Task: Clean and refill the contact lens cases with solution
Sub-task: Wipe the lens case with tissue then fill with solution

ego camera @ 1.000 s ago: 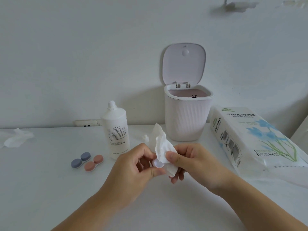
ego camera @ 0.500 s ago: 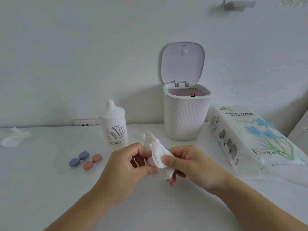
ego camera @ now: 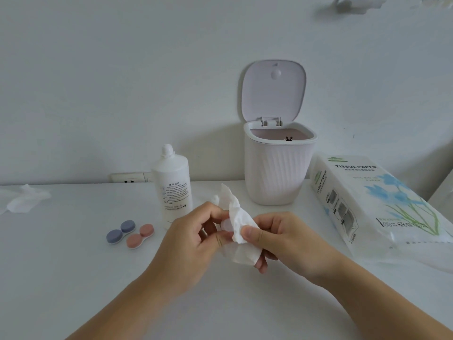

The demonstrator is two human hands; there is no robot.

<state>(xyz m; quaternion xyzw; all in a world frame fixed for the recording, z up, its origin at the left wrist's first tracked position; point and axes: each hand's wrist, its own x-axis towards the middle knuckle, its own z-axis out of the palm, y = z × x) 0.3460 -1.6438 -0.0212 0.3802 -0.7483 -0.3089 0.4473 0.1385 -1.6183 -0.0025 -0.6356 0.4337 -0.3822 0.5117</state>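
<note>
My left hand [ego camera: 193,239] pinches a small white lens case piece [ego camera: 226,225], mostly hidden between fingers and tissue. My right hand [ego camera: 282,239] grips a crumpled white tissue [ego camera: 239,224] pressed against that piece, above the table's middle. A white solution bottle [ego camera: 172,185] stands uncapped just behind my left hand; its small white cap [ego camera: 215,198] shows behind the tissue. To the left lie two closed lens cases on the table, one blue-grey [ego camera: 120,232] and one pink [ego camera: 140,235].
A white lidded bin [ego camera: 278,165] stands open at the back against the wall. A tissue paper pack [ego camera: 372,204] lies to the right. A used tissue [ego camera: 23,202] sits at the far left. A wall socket [ego camera: 128,178] is behind the bottle.
Both hands stay together over the same spot; the tissue has shifted and turned against the small white piece between my fingers. The camera view moved slightly.
</note>
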